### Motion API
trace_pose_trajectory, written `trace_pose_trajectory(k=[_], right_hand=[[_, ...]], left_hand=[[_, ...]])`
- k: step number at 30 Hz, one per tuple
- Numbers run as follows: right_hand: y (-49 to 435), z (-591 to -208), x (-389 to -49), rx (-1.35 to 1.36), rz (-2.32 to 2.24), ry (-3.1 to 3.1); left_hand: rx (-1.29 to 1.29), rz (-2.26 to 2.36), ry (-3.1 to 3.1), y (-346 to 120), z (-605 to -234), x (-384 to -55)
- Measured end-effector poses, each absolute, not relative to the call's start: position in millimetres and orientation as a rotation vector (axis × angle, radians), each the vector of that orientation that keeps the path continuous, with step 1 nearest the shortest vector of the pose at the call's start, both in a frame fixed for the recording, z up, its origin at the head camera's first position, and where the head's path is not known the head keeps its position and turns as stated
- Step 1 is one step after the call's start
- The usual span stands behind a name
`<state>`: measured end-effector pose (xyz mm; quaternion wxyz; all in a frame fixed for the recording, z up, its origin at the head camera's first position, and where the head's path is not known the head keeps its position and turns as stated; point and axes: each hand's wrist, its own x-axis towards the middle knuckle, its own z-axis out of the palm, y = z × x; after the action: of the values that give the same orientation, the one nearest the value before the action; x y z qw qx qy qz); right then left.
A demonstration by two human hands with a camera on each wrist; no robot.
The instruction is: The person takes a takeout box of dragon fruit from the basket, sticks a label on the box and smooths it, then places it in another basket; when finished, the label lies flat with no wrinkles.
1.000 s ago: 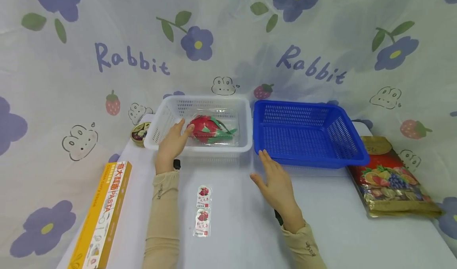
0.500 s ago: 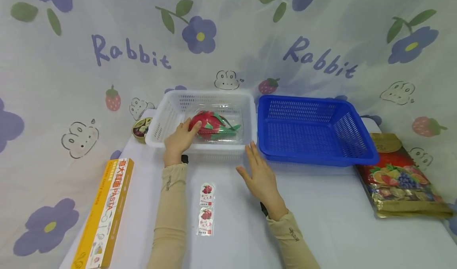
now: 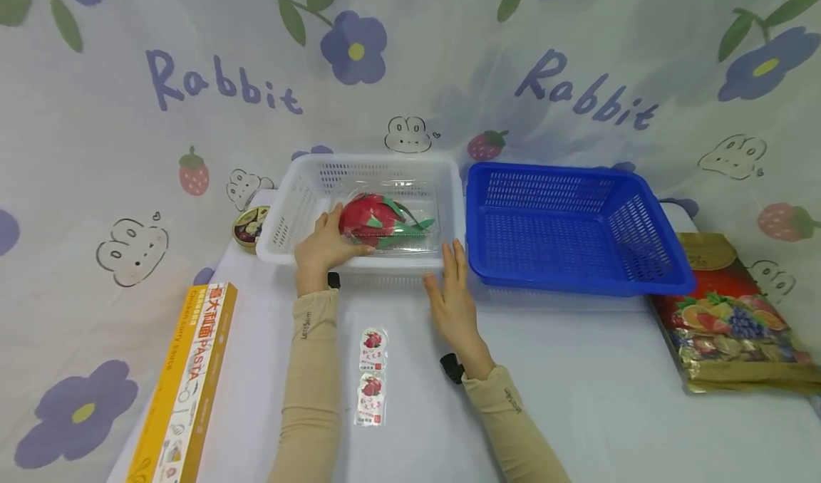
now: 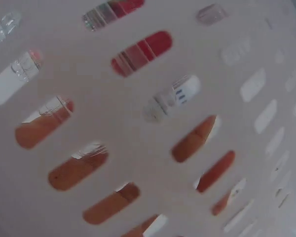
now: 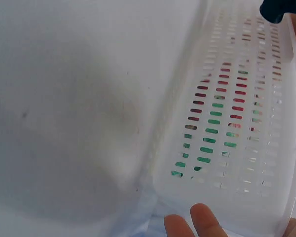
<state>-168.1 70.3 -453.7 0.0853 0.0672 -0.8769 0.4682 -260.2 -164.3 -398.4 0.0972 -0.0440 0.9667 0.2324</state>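
Observation:
A red dragon fruit (image 3: 368, 217) with green tips lies in a clear plastic box (image 3: 420, 201), inside the white basket (image 3: 279, 205). My left hand (image 3: 323, 244) reaches into this basket at the box's left end. Its fingers bend down there, and the thumb lies along the near edge; whether they grip is hidden. Through slots in the white basket wall (image 4: 128, 123), the left wrist view shows skin and red patches. My right hand (image 3: 454, 305) is near the white basket's front right corner, fingers extended. Two right fingertips (image 5: 202, 219) appear beside that corner in the right wrist view.
A blue basket (image 3: 541, 255) stands right of the white one. Farther right lies a red and gold bag (image 3: 737, 319). Two dragon fruit stickers (image 3: 370, 376) lie in front. A long pasta box (image 3: 186, 376) and a round tin (image 3: 246, 230) are at the left.
My left hand has moved right and down around the box's left end. My right hand has shifted left from the blue basket to the white basket's corner. The head view has tilted down slightly.

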Motion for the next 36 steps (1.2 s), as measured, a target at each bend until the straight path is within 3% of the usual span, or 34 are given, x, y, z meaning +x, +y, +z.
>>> trace_pose_trajectory(k=[22,36], right_hand=[[63,-461,-171,0.152,1.275,-2.591],[62,-461,-170,0.146,1.263,-2.603]], left_hand=[[-0.301,0.889,3.081,-144,-406,-268],[-0.248,1.755,2.831,-148,-399,-269]])
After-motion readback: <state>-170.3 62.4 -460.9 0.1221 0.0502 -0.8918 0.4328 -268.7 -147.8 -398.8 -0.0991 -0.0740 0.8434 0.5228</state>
